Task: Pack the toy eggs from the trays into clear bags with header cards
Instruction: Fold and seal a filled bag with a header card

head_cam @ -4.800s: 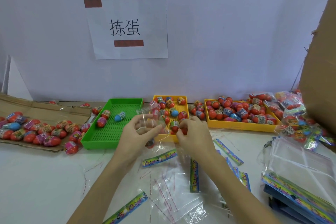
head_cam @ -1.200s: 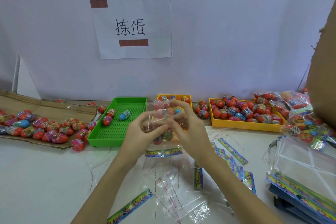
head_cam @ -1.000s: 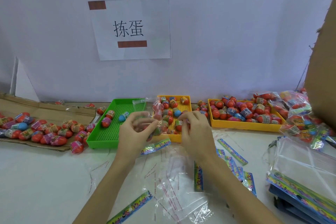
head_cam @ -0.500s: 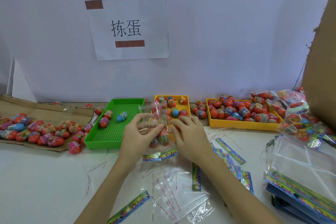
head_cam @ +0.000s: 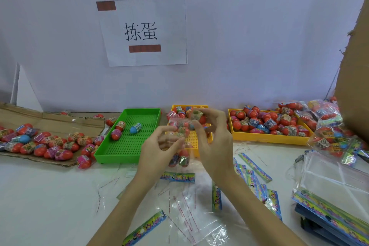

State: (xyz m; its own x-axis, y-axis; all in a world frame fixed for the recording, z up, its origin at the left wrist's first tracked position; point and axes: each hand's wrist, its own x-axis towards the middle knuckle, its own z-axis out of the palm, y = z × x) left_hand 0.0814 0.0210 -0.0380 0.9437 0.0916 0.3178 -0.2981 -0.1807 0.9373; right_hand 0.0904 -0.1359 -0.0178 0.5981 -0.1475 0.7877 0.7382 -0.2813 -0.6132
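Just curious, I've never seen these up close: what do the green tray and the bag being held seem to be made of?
Green tray: looks like moulded plastic, matte, with a regular grid of holes in its floor. Bag: thin clear plastic film, glossy; the eggs show through it and it crinkles where the left hand grips it.

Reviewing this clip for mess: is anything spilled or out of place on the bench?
Yes. Many toy eggs lie loose on flattened cardboard left of the green tray, not in any tray; one pink egg sits on the table. Torn strips and empty clear bags litter the front.
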